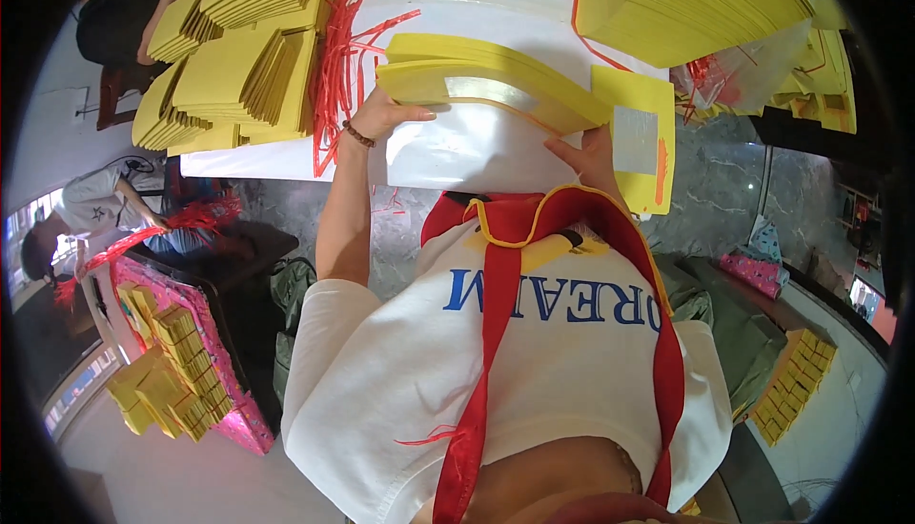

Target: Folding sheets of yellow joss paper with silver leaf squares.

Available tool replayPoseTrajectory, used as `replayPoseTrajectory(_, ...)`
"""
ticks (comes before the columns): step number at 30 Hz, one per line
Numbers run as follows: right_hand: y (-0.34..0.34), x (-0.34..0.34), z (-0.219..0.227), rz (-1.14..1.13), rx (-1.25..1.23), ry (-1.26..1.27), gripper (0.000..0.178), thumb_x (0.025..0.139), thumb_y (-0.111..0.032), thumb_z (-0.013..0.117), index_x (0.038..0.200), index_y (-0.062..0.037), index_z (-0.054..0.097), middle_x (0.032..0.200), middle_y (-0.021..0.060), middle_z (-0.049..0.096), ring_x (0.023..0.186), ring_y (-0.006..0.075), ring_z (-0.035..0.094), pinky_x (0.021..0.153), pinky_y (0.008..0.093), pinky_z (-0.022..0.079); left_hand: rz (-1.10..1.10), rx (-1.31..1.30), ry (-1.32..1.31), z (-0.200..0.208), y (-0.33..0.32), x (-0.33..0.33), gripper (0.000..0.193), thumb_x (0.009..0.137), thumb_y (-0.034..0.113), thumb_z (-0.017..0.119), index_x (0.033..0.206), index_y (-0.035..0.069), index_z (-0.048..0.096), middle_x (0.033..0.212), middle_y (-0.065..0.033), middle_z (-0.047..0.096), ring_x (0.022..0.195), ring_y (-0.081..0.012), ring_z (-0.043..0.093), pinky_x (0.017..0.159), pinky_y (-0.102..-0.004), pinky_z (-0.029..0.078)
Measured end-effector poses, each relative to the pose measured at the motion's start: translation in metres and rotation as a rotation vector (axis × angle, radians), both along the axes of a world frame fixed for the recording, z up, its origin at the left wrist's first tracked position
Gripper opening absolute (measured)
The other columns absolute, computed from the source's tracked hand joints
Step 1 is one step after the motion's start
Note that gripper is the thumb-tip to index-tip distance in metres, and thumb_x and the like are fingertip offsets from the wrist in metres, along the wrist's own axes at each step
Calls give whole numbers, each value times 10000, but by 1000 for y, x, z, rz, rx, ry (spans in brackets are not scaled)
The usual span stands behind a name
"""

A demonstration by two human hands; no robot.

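A thick stack of yellow paper sheets, bowed along its length and with a shiny silver patch on the near face, stands over the white tabletop in front of me. My left hand grips its left end, the thumb lying along the lower edge and the other fingers mostly hidden. At the right end my right hand holds the stack, thumb toward the middle, fingers largely out of sight. Right beside that hand lies a yellow sheet with a silver square and an orange strip, sticking out past the table edge.
Red plastic strings hang by my left hand. Folded yellow paper bundles pile up at left; a tall yellow stack stands far right beside a clear plastic bag. Another person sits at left with red strings, near tied yellow bundles.
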State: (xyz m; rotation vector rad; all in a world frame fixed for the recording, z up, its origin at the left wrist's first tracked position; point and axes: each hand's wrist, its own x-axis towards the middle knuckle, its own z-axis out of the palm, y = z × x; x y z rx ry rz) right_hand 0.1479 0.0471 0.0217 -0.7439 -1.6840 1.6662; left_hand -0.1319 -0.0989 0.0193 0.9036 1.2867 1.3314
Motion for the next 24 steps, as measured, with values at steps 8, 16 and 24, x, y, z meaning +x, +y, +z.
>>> replayPoseTrajectory(8, -2, 11, -6, 239, 252, 48, 558, 648, -82, 764, 1140, -47, 503, 1198, 108, 485, 1110, 223, 468, 934, 325, 379, 143, 170, 178, -19, 3, 4, 905, 659, 73, 758, 1361, 84, 187, 1283, -115, 390, 1131, -188, 438, 925, -331, 414)
replayPoseTrajectory(16, -16, 12, -25, 161, 372, 74, 887, 667, -136, 769, 1352, -74, 207, 1269, 146, 423, 1151, 281, 439, 967, 377, 349, 92, 143, -41, -26, -2, 4, 742, 797, 213, 645, 1363, 103, 176, 1161, -109, 471, 1075, -190, 490, 905, -323, 435)
replayPoseTrajectory(24, -15, 4, 4, 150, 367, -88, 807, 686, -133, 746, 1339, -77, 274, 1320, 170, 359, 1212, 301, 372, 984, 376, 338, 242, 117, 212, -13, 11, 11, 686, 781, 71, 636, 1331, 69, 225, 1032, -93, 552, 954, -168, 559, 809, -273, 485)
